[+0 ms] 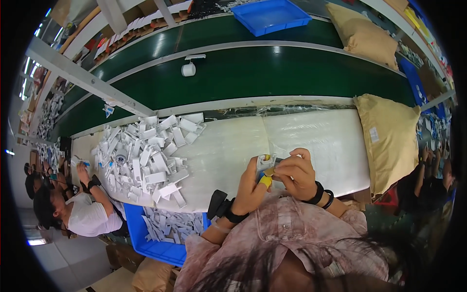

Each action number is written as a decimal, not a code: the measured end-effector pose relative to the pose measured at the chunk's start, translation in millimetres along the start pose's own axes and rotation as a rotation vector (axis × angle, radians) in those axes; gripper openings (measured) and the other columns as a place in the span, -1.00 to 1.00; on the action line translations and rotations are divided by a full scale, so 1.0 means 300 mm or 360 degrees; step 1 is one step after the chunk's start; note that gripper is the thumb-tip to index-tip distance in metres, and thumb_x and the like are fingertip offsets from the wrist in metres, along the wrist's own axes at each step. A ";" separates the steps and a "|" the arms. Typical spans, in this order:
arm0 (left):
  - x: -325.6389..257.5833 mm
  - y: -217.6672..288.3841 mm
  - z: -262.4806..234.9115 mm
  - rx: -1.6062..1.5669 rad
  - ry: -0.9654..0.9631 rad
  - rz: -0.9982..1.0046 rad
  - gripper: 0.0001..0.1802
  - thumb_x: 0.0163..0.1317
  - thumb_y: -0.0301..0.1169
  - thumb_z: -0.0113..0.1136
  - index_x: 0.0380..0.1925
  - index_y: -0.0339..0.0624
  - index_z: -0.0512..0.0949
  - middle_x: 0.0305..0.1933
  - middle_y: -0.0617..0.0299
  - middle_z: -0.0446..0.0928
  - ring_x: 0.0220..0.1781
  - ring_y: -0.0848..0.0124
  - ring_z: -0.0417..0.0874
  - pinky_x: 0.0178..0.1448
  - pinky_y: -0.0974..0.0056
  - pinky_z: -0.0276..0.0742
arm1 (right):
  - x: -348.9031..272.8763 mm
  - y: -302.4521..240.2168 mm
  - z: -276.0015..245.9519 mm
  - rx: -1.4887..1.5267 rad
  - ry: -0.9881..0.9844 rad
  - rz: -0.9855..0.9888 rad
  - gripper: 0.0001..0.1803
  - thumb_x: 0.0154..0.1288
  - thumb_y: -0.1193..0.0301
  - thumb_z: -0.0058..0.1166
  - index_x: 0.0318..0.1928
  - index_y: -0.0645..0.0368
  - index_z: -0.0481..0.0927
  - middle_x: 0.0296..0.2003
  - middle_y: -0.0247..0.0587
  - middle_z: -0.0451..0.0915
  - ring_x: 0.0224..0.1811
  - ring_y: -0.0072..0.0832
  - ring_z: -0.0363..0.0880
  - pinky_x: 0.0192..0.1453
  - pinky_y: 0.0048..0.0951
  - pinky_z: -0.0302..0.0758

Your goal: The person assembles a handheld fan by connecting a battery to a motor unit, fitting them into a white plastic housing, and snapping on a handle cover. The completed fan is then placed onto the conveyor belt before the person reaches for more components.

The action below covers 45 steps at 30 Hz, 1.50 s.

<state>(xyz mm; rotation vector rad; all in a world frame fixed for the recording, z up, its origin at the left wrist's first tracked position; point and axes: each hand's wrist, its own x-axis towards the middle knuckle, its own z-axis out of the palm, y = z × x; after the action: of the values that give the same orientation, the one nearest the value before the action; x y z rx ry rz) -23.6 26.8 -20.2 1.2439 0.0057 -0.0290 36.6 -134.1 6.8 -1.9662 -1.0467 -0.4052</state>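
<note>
Close in front of my chest, both hands meet over a small white plastic part point(262, 162). My left hand point(249, 186) grips it between thumb and fingers; yellow coverings show at the thumb and a fingertip. My right hand point(296, 176) is closed in a pinch against the part's right side. Something small and brownish shows at its fingertips, too small to name. To the left, a large heap of white plastic pieces point(158, 160) lies on the pale covered table point(224, 146).
A blue bin point(138, 228) of narrow white pieces stands below the table's near left edge. Brown paper sacks point(389, 141) stand at the right. Beyond runs a green conveyor point(292, 73) carrying a white fixture point(188, 69) and a blue tray point(270, 17). A co-worker point(92, 209) sits left.
</note>
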 end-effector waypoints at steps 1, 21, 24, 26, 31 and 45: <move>-0.001 -0.004 -0.002 -0.0001 -0.0005 -0.0008 -0.51 0.14 -0.61 -0.14 0.14 -0.33 0.23 -0.26 0.16 0.48 -0.40 0.53 0.49 -0.41 0.42 0.49 | -0.003 0.004 -0.002 -0.0002 0.0001 0.0009 -0.77 -0.02 0.54 0.30 -0.28 0.07 0.61 -0.33 -0.38 0.60 -0.31 -0.47 0.52 0.04 -0.29 0.30; 0.025 -0.004 -0.002 0.0441 -0.0123 0.0108 -0.61 0.22 -0.58 -0.11 0.09 -0.34 0.32 -0.33 0.28 0.44 -0.43 0.60 0.43 -0.40 0.48 0.38 | -0.016 0.035 -0.007 0.0001 0.0007 0.0086 -0.75 -0.01 0.64 0.25 -0.28 0.10 0.61 -0.38 -0.34 0.59 -0.36 -0.46 0.52 0.07 -0.22 0.32; 0.028 0.006 0.002 0.0263 -0.0153 -0.0004 -0.61 0.25 -0.53 -0.06 0.10 -0.34 0.32 -0.35 0.30 0.44 -0.46 0.63 0.41 -0.40 0.50 0.36 | -0.012 0.035 -0.009 -0.0020 0.0006 0.0092 -0.76 -0.02 0.63 0.26 -0.29 0.10 0.60 -0.39 -0.34 0.58 -0.37 -0.45 0.52 0.07 -0.23 0.32; 0.030 -0.001 0.008 0.0251 -0.0146 0.0054 -0.61 0.27 -0.50 -0.04 0.11 -0.34 0.32 -0.36 0.31 0.44 -0.46 0.64 0.40 -0.40 0.51 0.35 | -0.007 0.037 -0.009 -0.0027 -0.0002 0.0082 -0.78 -0.02 0.58 0.28 -0.30 0.10 0.60 -0.39 -0.35 0.58 -0.36 -0.45 0.52 0.04 -0.26 0.32; 0.026 -0.035 0.013 0.0232 -0.0105 0.0057 -0.61 0.36 -0.40 -0.01 0.14 -0.33 0.31 -0.38 0.31 0.44 -0.48 0.65 0.38 -0.42 0.51 0.33 | -0.002 0.045 -0.017 -0.0080 -0.0042 0.0055 -0.79 -0.01 0.52 0.30 -0.31 0.11 0.59 -0.39 -0.36 0.57 -0.36 -0.46 0.51 0.02 -0.29 0.32; 0.026 -0.062 0.028 0.0220 -0.0012 0.0077 -0.68 0.43 -0.36 -0.08 0.07 -0.34 0.37 -0.46 0.32 0.43 -0.55 0.63 0.37 -0.49 0.50 0.30 | -0.008 0.037 -0.010 -0.0074 -0.0052 0.0073 -0.76 -0.03 0.57 0.28 -0.30 0.12 0.56 -0.41 -0.35 0.55 -0.37 -0.46 0.50 0.04 -0.26 0.32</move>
<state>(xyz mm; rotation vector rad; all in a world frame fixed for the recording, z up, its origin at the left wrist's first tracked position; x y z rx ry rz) -16.3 12.6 -35.2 1.3818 -0.0338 0.0080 44.2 -141.0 1.2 -2.0407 -1.0189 -0.3763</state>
